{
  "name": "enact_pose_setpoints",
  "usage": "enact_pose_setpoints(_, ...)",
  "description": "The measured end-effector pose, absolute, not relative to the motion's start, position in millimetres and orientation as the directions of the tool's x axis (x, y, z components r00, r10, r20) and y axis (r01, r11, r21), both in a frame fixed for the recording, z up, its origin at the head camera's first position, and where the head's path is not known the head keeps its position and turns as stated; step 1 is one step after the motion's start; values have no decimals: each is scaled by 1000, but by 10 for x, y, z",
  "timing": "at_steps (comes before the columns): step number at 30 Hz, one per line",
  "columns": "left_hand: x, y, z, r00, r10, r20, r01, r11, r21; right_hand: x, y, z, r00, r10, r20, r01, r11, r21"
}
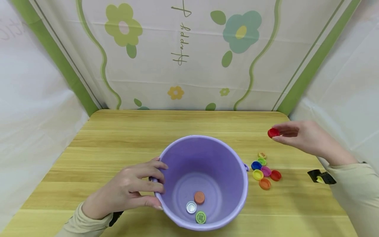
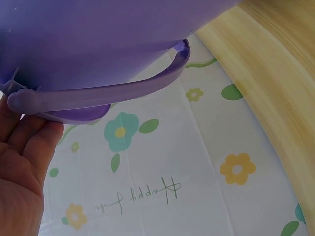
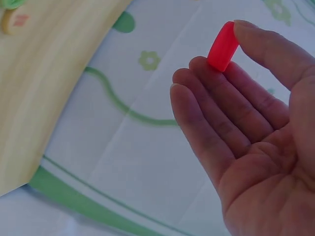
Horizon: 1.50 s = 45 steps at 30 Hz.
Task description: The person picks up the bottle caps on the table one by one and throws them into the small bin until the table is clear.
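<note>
A purple bucket (image 1: 204, 154) stands at the front middle of the table. My left hand (image 1: 133, 186) grips its left rim, fingers over the edge; the left wrist view shows the bucket's handle (image 2: 108, 94) hanging along its side. Inside, on the bottom, lie an orange cap (image 1: 199, 197), a silver cap (image 1: 191, 207) and a green cap (image 1: 200, 217). My right hand (image 1: 299, 135) pinches a red bottle cap (image 1: 273, 132) between thumb and fingertips, raised above the table at the right. In the right wrist view the red cap (image 3: 224, 46) is seen edge-on.
Right of the bucket lies a loose group of bottle caps, among them a blue one (image 1: 256, 165), a yellow one (image 1: 258, 174), a pink one (image 1: 266, 171) and another red one (image 1: 275, 175). A flowered curtain (image 1: 201, 82) hangs behind the wooden table (image 1: 124, 138).
</note>
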<state>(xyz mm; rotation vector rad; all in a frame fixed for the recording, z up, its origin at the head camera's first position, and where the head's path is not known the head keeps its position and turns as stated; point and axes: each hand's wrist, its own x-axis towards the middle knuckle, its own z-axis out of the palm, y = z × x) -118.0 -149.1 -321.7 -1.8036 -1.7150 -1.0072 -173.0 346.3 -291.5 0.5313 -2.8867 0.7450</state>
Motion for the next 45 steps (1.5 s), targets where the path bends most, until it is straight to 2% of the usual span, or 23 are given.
enact_pose_setpoints(15,-1178,-1482,-3220,-41,653,756,980,-121,158,-1612,2829,-2397,-844,-466,266,-534,779,-328)
enact_pose_setpoints(22,-1172,-1489,-3230,-55,658,751,979,-112,170,-1568,2525,-2191,-833,-502,231,-552,775,-306)
enact_pose_setpoints(36,-1162,-1501,-3237,-62,660,749,979,-106,174,-1623,2067,-2042,-671,-686,282,-741,621,-254)
enact_pose_setpoints(45,-1158,-1497,-3226,-54,654,755,979,-112,167,-1645,1836,-2015,-628,-732,264,-777,574,-259)
